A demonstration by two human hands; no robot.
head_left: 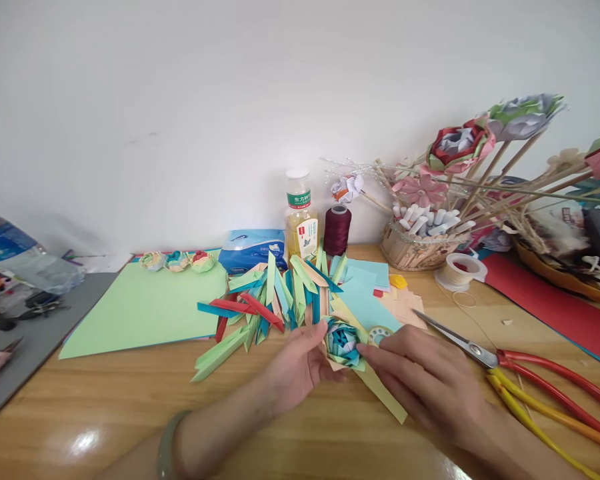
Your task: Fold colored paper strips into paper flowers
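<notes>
A folded paper flower (pixel 343 343) in blue, pale green and cream sits in my left hand (pixel 305 360), whose thumb and fingers grip its left side and underside. My right hand (pixel 420 373) is at the flower's right edge, thumb and fingertips pinched together on its petals. Just beyond the flower lies a heap of folded paper strips (pixel 293 293) in green, blue, red and peach. A yellow paper strip (pixel 384 399) runs out from beneath the flower, and a roll of tape (pixel 379 335) is partly covered by my right fingers.
Large scissors (pixel 475 350) with red and yellow handles lie at right, near a spool of thread (pixel 461 270). Small paper flowers (pixel 177 261) rest on green sheets (pixel 145 307). Behind stand a bottle (pixel 301 220), a maroon thread cone (pixel 338 230), a tissue pack (pixel 253 249) and a basket (pixel 420 247).
</notes>
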